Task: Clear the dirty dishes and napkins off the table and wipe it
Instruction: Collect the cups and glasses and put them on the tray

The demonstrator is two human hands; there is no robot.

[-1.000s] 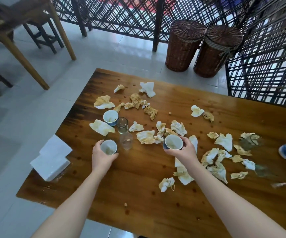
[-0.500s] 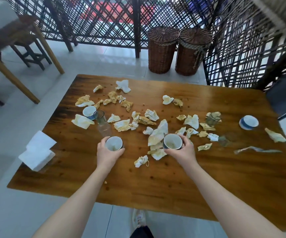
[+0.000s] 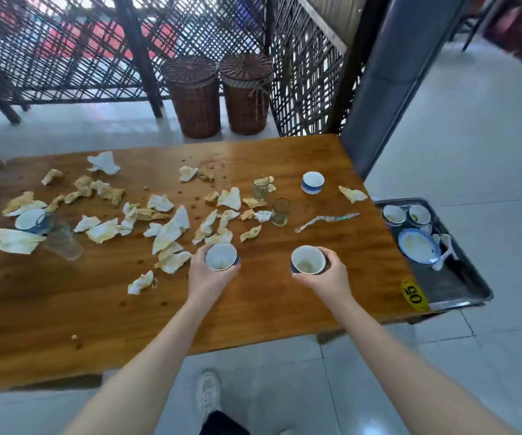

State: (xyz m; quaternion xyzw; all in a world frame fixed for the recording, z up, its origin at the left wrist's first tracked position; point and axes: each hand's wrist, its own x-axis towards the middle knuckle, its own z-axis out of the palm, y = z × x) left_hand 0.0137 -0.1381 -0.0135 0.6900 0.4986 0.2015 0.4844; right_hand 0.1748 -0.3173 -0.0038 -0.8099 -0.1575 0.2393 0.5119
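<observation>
The fingers (image 3: 197, 255) of the left hand (image 3: 209, 277) are curled round a white teacup (image 3: 221, 256). The fingers (image 3: 332, 258) of the right hand (image 3: 328, 277) wrap a second teacup (image 3: 307, 259) the same way. Each cup has a pale film of dregs inside, and both look to be held just above the surface (image 3: 253, 312) rather than standing on it. A second ago these cups were down among the litter. Now they have been carried clear of it, and the person has turned right, so a metal tray (image 3: 460, 301) has come into sight. It sits past the right fingers, off the end of the surface, and already holds two small cups (image 3: 394, 214), a bowl (image 3: 418, 244) and a spoon (image 3: 443, 246). To me this is the carrying step of the clearing, with the pair bound for that tray. Left of and beyond the left fingers the crumpled napkins (image 3: 172, 229) lie thick. Beyond both hands stand two glass tumblers (image 3: 280, 211) and a blue-banded cup (image 3: 313, 182). Far out to the left are another cup (image 3: 30, 219) and a glass (image 3: 63, 243). Most of the clearing remains, by my reckoning, and the wiping is not yet begun.
</observation>
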